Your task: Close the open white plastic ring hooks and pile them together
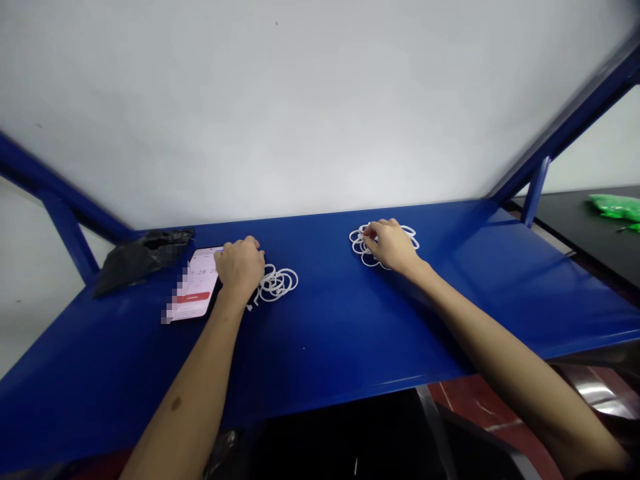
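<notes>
1. The left bunch of thin white loops (276, 283) lies flat and loosely tangled on the blue metal shelf (320, 347), just beside the left hand (240, 268), with a short end trailing toward the lower left.
2. The right bunch of white loops (356, 241) lies flat, fanned out like petals, and is partly covered by the right hand (391, 247).
3. The two bunches lie well apart. The loops look like rubber, though the view is too poor to be sure.
</notes>
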A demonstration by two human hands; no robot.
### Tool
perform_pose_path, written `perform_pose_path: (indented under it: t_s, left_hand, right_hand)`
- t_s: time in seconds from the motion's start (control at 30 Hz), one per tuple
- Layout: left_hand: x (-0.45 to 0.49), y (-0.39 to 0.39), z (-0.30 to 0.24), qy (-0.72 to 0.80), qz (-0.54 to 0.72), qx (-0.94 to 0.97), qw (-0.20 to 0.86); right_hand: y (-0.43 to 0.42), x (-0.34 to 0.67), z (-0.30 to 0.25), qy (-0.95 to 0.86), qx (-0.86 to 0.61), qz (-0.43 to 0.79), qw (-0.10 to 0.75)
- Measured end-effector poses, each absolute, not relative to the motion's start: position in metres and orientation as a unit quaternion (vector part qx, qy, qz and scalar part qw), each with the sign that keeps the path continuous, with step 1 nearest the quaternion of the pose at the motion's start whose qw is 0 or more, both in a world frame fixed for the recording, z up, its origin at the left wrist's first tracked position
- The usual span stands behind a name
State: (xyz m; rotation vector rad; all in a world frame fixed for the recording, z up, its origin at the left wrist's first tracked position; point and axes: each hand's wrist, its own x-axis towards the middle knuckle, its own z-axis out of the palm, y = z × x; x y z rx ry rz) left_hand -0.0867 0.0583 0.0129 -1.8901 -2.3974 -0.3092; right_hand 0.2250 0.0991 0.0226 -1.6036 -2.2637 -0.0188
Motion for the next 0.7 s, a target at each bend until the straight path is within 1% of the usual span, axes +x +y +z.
perform_pose_path:
  t_s: [0.13, 0.2, 0.27, 0.33, 0.43, 0.5, 0.57, 0.6, 0.7]
  left_hand:
    - [-0.080, 0.056, 0.018, -0.760, -0.150, -0.630, 0.051]
    - [-0.069, 0.054, 0.023, -0.732, -0.227, -0.641, 0.026]
    - [-0.053, 0.050, 0.028, -0.674, -0.341, -0.653, -0.057]
    - [-0.035, 0.045, 0.031, -0.594, -0.437, -0.648, -0.191]
    - [-0.011, 0.033, 0.031, -0.483, -0.481, -0.619, -0.390]
    - [0.000, 0.025, 0.028, -0.425, -0.479, -0.594, -0.488]
    - [0.007, 0.020, 0.024, -0.389, -0.473, -0.570, -0.547]
    - [0.010, 0.018, 0.022, -0.383, -0.471, -0.564, -0.560]
    - [0.014, 0.016, 0.016, -0.408, -0.479, -0.567, -0.531]
  right_hand:
    - [0.090, 0.232, 0.025, -0.804, -0.547, -0.024, 0.230]
    - [0.085, 0.235, 0.024, -0.807, -0.526, -0.032, 0.265]
    - [0.078, 0.235, 0.020, -0.811, -0.501, -0.024, 0.301]
    - [0.069, 0.231, 0.015, -0.817, -0.474, 0.010, 0.328]
    - [0.053, 0.220, 0.010, -0.821, -0.439, 0.115, 0.347]
    - [0.043, 0.212, 0.010, -0.806, -0.423, 0.203, 0.360]
    - [0.036, 0.205, 0.011, -0.782, -0.407, 0.283, 0.379]
    - [0.034, 0.202, 0.012, -0.769, -0.400, 0.313, 0.388]
    - [0.030, 0.199, 0.012, -0.746, -0.391, 0.355, 0.406]
